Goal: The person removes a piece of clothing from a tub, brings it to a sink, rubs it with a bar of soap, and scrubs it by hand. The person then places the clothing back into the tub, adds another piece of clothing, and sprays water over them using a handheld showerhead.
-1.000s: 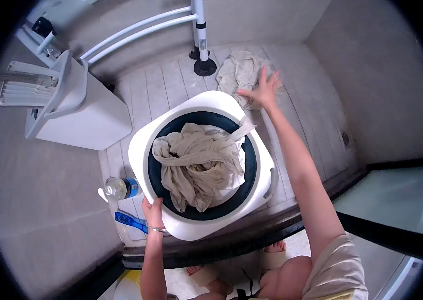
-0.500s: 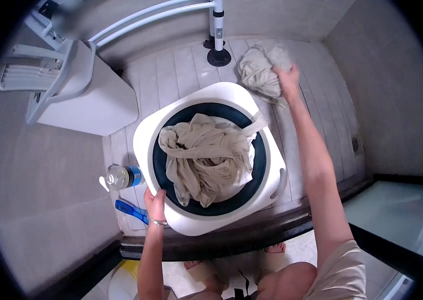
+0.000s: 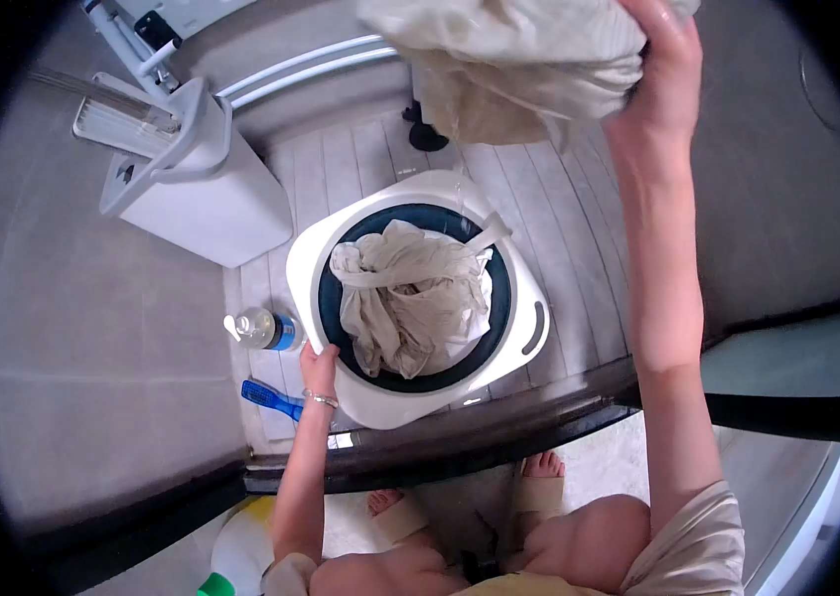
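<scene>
My right hand [image 3: 663,74] is raised high at the upper right, its fingers closed on a bunched beige cloth [image 3: 519,60] that looks wet. Below stands a white basin [image 3: 405,405] with a dark teal inner wall, on the slatted floor. Inside it lies a crumpled beige garment [image 3: 410,298], with a strap over the far right rim and something white beneath. At the basin's near left rim, my left hand [image 3: 320,368] grips the edge, thumb on top; a bracelet circles the wrist.
A pump bottle [image 3: 266,329] and a blue brush [image 3: 269,398] are left of the basin. Farther back stands a white bin [image 3: 211,204] near white rails [image 3: 301,68]. A dark raised sill [image 3: 460,437] runs between the basin and my feet. A green-capped bottle [image 3: 241,551] is at lower left.
My right hand has lifted the beige cloth off the floor, up toward the camera. My left hand stays on the basin rim. The view has shifted slightly.
</scene>
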`<action>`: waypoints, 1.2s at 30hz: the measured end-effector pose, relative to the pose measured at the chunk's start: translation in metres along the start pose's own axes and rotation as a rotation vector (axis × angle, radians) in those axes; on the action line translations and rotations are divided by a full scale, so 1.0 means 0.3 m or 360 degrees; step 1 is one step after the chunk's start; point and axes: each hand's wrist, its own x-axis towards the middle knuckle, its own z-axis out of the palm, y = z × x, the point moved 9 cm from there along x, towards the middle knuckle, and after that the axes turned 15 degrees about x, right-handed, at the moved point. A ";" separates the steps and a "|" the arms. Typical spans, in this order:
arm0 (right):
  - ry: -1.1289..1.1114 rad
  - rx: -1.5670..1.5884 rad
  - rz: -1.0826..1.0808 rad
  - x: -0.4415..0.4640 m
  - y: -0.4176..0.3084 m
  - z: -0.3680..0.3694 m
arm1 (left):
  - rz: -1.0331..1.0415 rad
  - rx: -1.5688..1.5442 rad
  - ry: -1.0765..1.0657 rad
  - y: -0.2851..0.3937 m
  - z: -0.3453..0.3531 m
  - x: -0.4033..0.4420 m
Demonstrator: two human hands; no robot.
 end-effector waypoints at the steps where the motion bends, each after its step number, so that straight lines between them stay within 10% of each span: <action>1: -0.0031 0.0042 0.0044 -0.026 -0.003 0.038 | -0.0007 -0.0010 -0.0009 0.000 0.000 -0.005; 9: -0.0012 -0.0668 0.0728 -0.493 0.408 -0.122 | 0.0045 -0.0268 -0.0098 0.014 0.017 -0.016; 12: -0.1035 -0.1678 0.1142 -0.769 0.663 -0.367 | 0.0019 -0.0200 -0.0094 0.024 0.014 -0.011; 15: -0.0568 -0.1573 0.1426 -0.675 0.602 -0.515 | -0.0002 -0.0087 -0.0078 -0.006 0.010 -0.002; 17: -0.0091 -0.1805 0.1018 -0.566 0.497 -0.590 | 0.0010 -0.0069 -0.0072 0.018 0.006 -0.015; 23: 0.0224 -0.1193 0.1646 -0.660 0.671 -0.914 | -0.0007 -0.0163 -0.0045 0.008 0.008 -0.012; 27: -0.0684 -0.1752 0.0432 -0.579 0.514 -0.465 | -0.0055 -0.0215 -0.0046 0.022 0.013 -0.025; 32: -0.0616 -0.1865 0.1343 -0.544 0.577 -0.445 | -0.0010 -0.0171 -0.0017 0.033 0.008 -0.025; 36: -0.0782 -0.1478 0.0627 -0.376 0.724 -0.302 | -0.0013 0.0005 0.0010 0.010 -0.001 -0.016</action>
